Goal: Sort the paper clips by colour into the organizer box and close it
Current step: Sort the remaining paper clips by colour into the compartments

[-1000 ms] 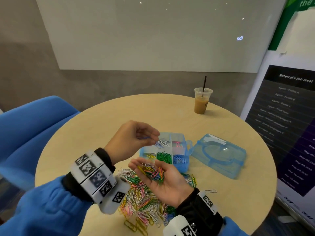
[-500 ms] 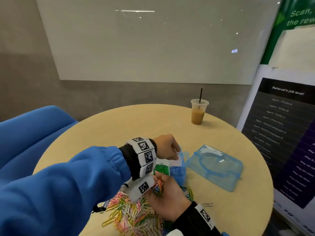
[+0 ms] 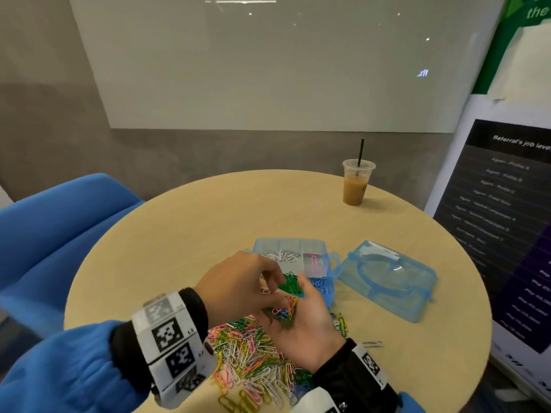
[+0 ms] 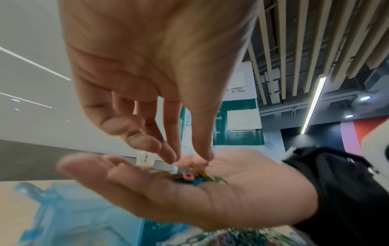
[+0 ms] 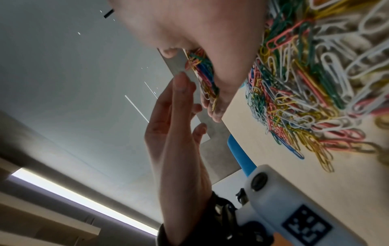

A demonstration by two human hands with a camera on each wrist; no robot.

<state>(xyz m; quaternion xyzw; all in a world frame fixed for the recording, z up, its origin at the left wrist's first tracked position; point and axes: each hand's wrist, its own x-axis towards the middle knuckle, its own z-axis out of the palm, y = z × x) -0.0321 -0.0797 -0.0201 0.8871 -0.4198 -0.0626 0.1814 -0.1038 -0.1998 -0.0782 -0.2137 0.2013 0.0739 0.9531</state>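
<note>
My right hand (image 3: 310, 320) lies palm up just in front of the organizer box (image 3: 286, 241), cradling a small heap of mixed paper clips (image 3: 283, 311) on relaxed fingers. My left hand (image 3: 269, 286) reaches down into that heap. In the left wrist view its forefinger and thumb (image 4: 190, 158) stand apart, tips touching the clips (image 4: 195, 178), with a white clip by the forefinger. The open blue box holds white, pink, green (image 3: 290, 283) and blue clips in separate compartments. The large mixed pile (image 3: 250, 353) lies on the table under my wrists.
The box's blue lid (image 3: 387, 278) lies detached to the right. An iced coffee cup with a straw (image 3: 356, 183) stands at the table's far right. One loose silver clip (image 3: 372, 343) lies right of my right wrist. A blue chair (image 3: 59, 228) is at the left.
My left hand reached over the box's compartments, then came back to the right palm. The right hand kept its clips and stayed near the box.
</note>
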